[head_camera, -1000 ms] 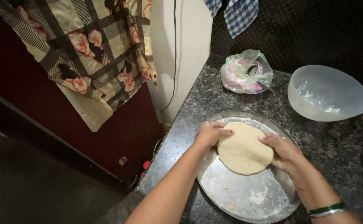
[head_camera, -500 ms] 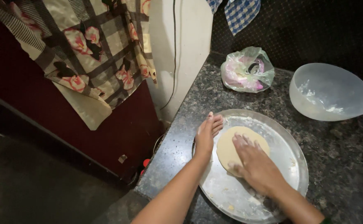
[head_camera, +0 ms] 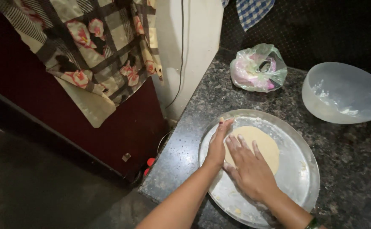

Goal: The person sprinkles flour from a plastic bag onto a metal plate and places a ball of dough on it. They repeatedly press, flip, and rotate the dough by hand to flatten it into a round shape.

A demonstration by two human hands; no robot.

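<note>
Fingers (head_camera: 240,146) press dough (head_camera: 264,146) (bowl (head_camera: 342,93), bag (head_camera: 257,68) beyond) on tray (head_camera: 300,178).

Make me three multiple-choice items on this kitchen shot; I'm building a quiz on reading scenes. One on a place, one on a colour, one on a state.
1. Where does the flat dough lie?
A. on the round metal plate
B. in the bowl
C. on the bare counter

2. What colour is the cloth hanging at the top?
A. plain red
B. blue and white check
C. green

3. How is the right hand?
A. clenched in a fist
B. lifted off
C. flat on the dough

Answers: 1 A, the dough rests inside the plate's rim; 2 B, its checks show; 3 C, the fingers are spread on it.
</note>
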